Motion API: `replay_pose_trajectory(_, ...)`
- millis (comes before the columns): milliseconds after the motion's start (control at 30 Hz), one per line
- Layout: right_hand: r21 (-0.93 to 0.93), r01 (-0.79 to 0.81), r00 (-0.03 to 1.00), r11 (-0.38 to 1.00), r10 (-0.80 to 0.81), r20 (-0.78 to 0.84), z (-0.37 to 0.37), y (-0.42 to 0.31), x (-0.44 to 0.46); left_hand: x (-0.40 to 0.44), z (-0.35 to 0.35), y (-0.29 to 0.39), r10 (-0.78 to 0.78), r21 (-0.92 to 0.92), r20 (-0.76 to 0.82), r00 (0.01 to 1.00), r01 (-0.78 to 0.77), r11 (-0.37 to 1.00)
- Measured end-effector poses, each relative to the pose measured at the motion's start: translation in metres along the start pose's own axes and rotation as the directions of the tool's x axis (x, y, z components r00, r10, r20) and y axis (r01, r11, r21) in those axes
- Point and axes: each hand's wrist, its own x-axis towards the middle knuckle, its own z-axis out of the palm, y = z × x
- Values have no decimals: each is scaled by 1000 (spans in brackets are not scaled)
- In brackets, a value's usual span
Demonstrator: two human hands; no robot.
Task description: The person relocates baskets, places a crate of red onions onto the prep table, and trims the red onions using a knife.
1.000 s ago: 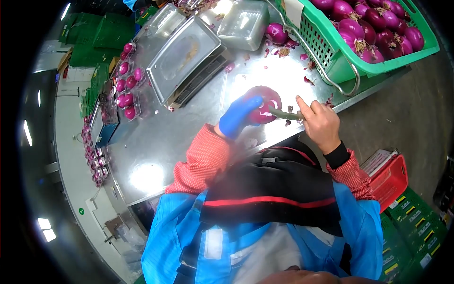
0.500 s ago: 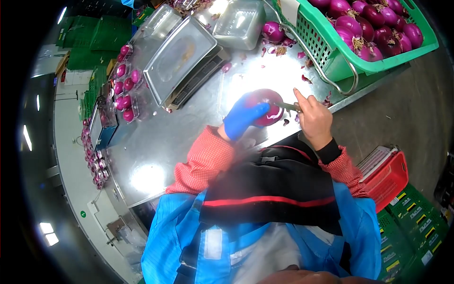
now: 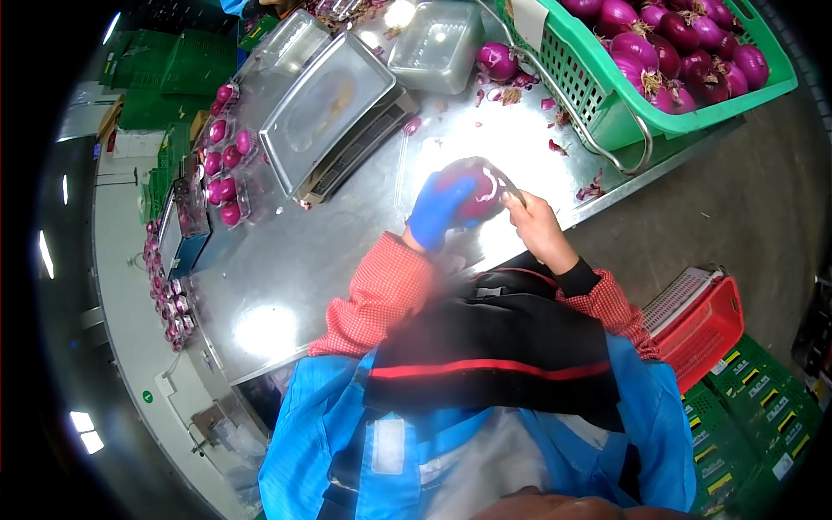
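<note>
My left hand (image 3: 431, 215), in a blue glove, is wrapped round a large red onion (image 3: 484, 204) over the metal table. The onion's skin is dark purple and shiny. My bare right hand (image 3: 541, 227) is closed at the onion's right side, with its thumb near the onion. Between this hand and the onion shows a small knife (image 3: 511, 188), dark and partly hidden by my fingers. Whether its blade is in the skin I cannot tell. Loose bits of onion skin (image 3: 556, 147) lie on the table beyond.
A green basket (image 3: 598, 95) full of red onions stands at the back right inside a metal rail. One onion (image 3: 497, 61) lies beside stacked clear trays (image 3: 438, 48). A scale (image 3: 329, 113) stands left of them, with packed onions (image 3: 227, 156) further left. A red basket (image 3: 706, 334) sits low at right.
My right hand has drawn in to the onion, and its raised index finger has curled in. The knife has turned and now lies along the onion's right side.
</note>
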Motion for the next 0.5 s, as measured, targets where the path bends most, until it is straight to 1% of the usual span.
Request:
replay_pose_trajectory(33, 26, -3, 1000, 1000, 3, 6, 2, 3, 1, -1, 1, 0, 6, -29, -17, 1000, -6, 1000)
replay_pose_trajectory(100, -18, 40, 999, 999, -39, 13, 3, 9, 1, -6, 8, 0, 17, -90, -54, 998, -22, 996)
replay_pose_trajectory(133, -39, 61, 998, 997, -60, 17, 1, 12, 1, -10, 7, -3, 35, -59, 5, 999, -35, 998)
replay_pose_trajectory(200, 163, -114, 987, 980, 131, -96, -19, 13, 14, -20, 3, -16, 61, 2, 122, 991, -62, 998)
replay_pose_trajectory(233, 180, -169, 972, 969, 195, -132, -38, 11, 16, -21, 1, -19, 71, 34, 182, 981, -78, 996)
replay_pose_trajectory(267, 49, -98, 987, 994, 103, -125, -50, 1, 13, -21, 0, -18, 43, -46, 146, 988, -36, 998)
replay_pose_trajectory(333, 69, 80, 992, 994, -73, -105, -40, -15, 5, -22, 3, -21, -42, -212, 99, 994, 62, 975)
replay_pose_trajectory(367, -116, 139, 988, 984, -146, -57, -34, -19, 1, -21, 1, -16, -64, -317, 79, 995, 86, 944)
replay_pose_trajectory(400, -233, 193, 977, 953, -209, -43, -29, -33, -5, -22, 1, -8, -92, -286, 100, 991, 118, 951)
replay_pose_trajectory(467, -457, 289, 943, 841, -331, -14, -20, -60, -17, -23, 2, 13, -146, -211, 133, 980, 172, 962)
replay_pose_trajectory(500, -453, 317, 924, 833, -379, -50, -18, -59, -17, -23, 4, 15, -94, -257, 182, 979, 140, 956)
